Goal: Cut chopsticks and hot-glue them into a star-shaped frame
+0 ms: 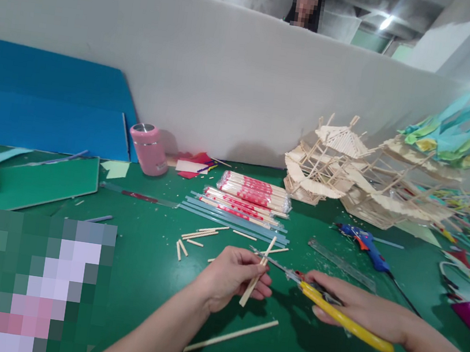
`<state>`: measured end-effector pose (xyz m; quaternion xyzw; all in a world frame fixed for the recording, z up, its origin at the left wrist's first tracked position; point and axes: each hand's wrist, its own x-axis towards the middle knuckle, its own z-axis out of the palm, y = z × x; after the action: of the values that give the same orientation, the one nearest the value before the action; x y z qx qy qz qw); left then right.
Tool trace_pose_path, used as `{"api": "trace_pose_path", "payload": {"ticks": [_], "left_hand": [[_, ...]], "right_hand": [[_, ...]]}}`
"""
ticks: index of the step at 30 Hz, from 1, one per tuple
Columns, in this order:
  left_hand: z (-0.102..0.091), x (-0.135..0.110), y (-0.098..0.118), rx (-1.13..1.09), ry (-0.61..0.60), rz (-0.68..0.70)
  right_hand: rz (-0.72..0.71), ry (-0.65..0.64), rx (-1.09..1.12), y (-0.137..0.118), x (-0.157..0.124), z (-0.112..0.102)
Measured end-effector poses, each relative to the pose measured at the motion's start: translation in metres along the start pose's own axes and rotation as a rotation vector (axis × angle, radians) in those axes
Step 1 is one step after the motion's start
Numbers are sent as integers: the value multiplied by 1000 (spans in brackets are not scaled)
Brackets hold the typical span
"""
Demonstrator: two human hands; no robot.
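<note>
My left hand [232,277] is closed on a short wooden stick [257,272], held slanted above the green table. In my right hand [356,309] is a yellow-handled utility knife [344,318]; its blade tip reaches left to the stick near the upper part. A longer loose stick [230,336] lies on the table just below my hands. Several cut stick pieces [198,235] lie scattered in front of my left hand.
Packs of chopsticks [254,193] and blue strips [232,222] lie ahead. A stick-built model [349,174] stands at right, with a blue glue gun [363,243] and a metal ruler [340,263] near it. A pink cup [150,149], blue boards [48,103] and a green mat [28,179] are at left. A person stands behind the white partition [231,76].
</note>
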<state>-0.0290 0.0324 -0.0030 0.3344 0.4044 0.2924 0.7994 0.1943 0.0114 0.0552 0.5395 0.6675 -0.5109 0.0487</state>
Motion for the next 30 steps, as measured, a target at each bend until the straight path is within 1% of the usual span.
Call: {"api": "trace_pose_path", "payload": {"ticks": [6,15,21,26,30], "left_hand": [[-2,1,-1,0,15,-6],[-1,1,0,-2,1,-9],[-2,3,-3,-3,-8,-6],[-3,3,-2,10,-20,-1],[-4,2,-1,19,-35,3]], "right_hand": [[-13,5,13,11,4,-1],[39,-25,-52,-7,0,-5],[1,-43,-69,-3,3,-5],[2,2,-138,1,3,-2],[1,-3,-143,-1,1,-2]]}}
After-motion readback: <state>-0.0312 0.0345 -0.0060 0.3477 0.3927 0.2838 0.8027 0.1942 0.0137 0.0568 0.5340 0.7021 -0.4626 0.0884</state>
